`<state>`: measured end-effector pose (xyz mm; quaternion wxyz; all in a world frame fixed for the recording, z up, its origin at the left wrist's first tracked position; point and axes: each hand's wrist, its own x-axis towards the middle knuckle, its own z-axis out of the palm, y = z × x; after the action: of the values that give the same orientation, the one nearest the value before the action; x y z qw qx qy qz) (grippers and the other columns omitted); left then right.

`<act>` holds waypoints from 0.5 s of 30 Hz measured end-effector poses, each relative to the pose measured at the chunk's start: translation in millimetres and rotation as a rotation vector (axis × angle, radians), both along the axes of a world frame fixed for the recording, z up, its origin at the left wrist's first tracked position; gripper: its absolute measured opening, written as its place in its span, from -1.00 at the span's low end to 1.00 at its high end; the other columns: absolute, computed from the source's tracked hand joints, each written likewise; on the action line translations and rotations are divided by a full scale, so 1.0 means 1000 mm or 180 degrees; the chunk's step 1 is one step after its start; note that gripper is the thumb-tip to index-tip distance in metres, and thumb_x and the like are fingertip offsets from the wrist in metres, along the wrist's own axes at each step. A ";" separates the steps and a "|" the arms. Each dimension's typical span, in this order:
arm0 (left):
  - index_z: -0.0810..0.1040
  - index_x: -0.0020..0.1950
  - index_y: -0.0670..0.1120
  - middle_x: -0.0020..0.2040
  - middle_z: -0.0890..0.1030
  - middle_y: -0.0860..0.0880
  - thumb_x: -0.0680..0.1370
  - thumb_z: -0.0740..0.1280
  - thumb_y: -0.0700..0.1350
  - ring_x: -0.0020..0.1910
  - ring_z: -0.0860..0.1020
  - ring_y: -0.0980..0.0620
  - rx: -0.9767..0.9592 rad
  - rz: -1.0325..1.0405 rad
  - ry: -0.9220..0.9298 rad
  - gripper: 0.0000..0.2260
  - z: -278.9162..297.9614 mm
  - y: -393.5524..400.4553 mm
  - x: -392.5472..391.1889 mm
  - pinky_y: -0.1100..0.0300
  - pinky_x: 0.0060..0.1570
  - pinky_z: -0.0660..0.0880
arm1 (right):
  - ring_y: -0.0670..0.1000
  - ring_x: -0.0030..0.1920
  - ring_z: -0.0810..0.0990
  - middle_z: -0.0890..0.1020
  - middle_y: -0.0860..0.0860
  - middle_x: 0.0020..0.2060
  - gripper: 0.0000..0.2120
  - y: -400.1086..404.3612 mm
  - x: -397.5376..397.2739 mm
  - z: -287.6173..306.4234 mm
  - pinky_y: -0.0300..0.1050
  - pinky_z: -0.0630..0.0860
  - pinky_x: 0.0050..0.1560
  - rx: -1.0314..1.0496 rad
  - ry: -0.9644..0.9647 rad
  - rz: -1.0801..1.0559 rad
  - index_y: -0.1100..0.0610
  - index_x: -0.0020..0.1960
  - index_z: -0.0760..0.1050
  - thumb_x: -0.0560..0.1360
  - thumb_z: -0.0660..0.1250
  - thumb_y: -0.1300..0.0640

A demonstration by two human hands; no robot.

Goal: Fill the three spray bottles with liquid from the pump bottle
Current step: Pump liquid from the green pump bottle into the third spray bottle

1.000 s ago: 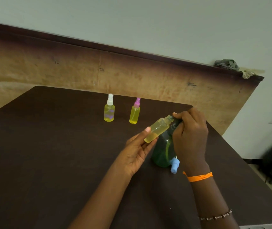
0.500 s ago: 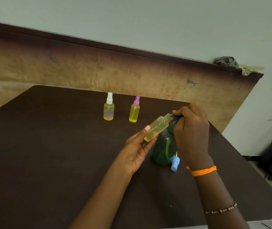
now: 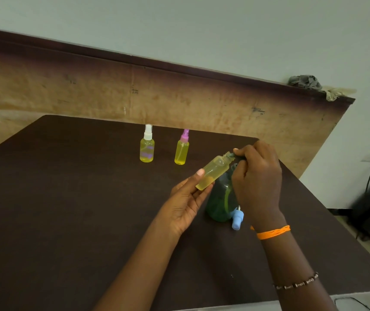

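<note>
Left hand (image 3: 185, 199) grips the uncapped spray bottle (image 3: 213, 172), tilted, neck at the nozzle. Right hand (image 3: 257, 176) is curled over the green pump bottle (image 3: 221, 203) head directly beneath it. Recommend short strokes, neck kept aligned.

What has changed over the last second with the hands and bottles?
Almost nothing moved. The left hand still holds the open bottle tilted against the pump bottle spout, the right hand still on the pump head. The two capped bottles and blue cap stayed put.
</note>
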<state>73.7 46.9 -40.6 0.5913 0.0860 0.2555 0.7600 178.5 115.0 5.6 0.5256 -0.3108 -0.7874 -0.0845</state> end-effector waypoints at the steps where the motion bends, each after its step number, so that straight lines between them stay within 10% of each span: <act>1: 0.57 -0.04 -0.24 -0.18 0.69 -0.14 0.46 0.34 -0.21 -0.22 0.68 0.03 -0.0004 0.0004 -0.0004 -0.87 0.000 0.000 0.000 0.27 -0.19 0.61 | 0.12 -0.20 0.48 0.52 0.13 -0.27 -0.71 0.000 0.001 0.004 -0.21 0.32 -0.25 -0.0094 -0.0049 0.0011 0.30 -0.22 0.56 0.42 0.06 0.26; 15: 0.57 -0.06 -0.24 -0.18 0.69 -0.14 0.49 0.32 -0.21 -0.22 0.67 0.03 0.0011 -0.0015 -0.0036 -0.89 -0.001 0.000 0.000 0.27 -0.18 0.61 | 0.14 -0.25 0.48 0.51 0.16 -0.32 -0.71 0.007 -0.003 0.001 -0.13 0.36 -0.31 0.0198 0.0054 -0.0068 0.31 -0.27 0.53 0.42 0.06 0.28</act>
<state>74.2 47.0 -41.5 0.5944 0.0833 0.2506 0.7596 175.5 121.8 6.5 0.5407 -0.3035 -0.7766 -0.1119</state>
